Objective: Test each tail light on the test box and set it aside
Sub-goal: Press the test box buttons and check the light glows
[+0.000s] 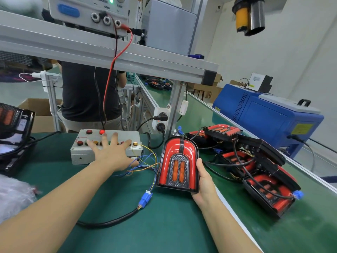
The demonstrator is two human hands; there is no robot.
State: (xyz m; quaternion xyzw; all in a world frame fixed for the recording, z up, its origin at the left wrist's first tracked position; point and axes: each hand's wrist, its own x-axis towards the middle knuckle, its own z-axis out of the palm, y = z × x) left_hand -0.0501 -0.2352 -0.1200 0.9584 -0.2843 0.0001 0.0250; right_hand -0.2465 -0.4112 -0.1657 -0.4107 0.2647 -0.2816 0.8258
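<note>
Red arched plastic tail light (177,164) gripped in right hand (205,179), mid-test; spread left hand (111,152) presses grey test box (82,152) buttons.

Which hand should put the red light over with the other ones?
Probably the right hand. It already holds the tail light, and the pile of tail lights lies on its side. The left hand is spread over the test box buttons.
</note>
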